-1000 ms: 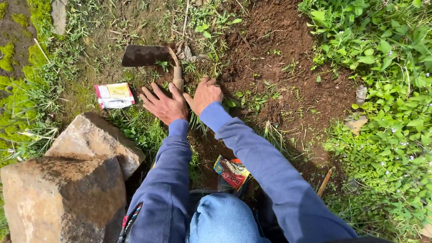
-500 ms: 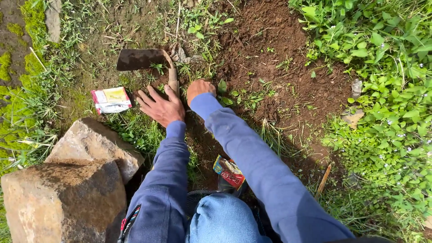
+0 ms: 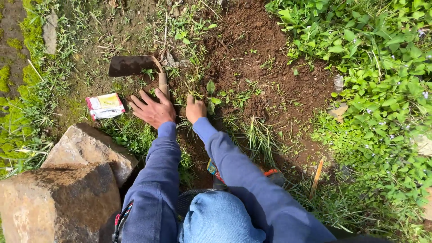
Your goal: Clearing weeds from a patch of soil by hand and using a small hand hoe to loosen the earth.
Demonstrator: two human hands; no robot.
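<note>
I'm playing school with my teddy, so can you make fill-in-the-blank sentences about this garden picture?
1. The left hand lies flat with its fingers ____.
2. The right hand is closed around a small green ____.
3. The hoe lies on the ground just beyond the ____ hand.
4. The little packet lies on the grass beyond the big ____.

Missing words: spread; plant; left; rocks

L hand (image 3: 153,109) flat on soil, fingers (image 3: 137,100) spread, just beside hoe (image 3: 135,65) handle. R hand (image 3: 195,109) closed on seedling (image 3: 210,92) base. Packet (image 3: 105,106) near, left; rocks (image 3: 67,184) below it.
</note>
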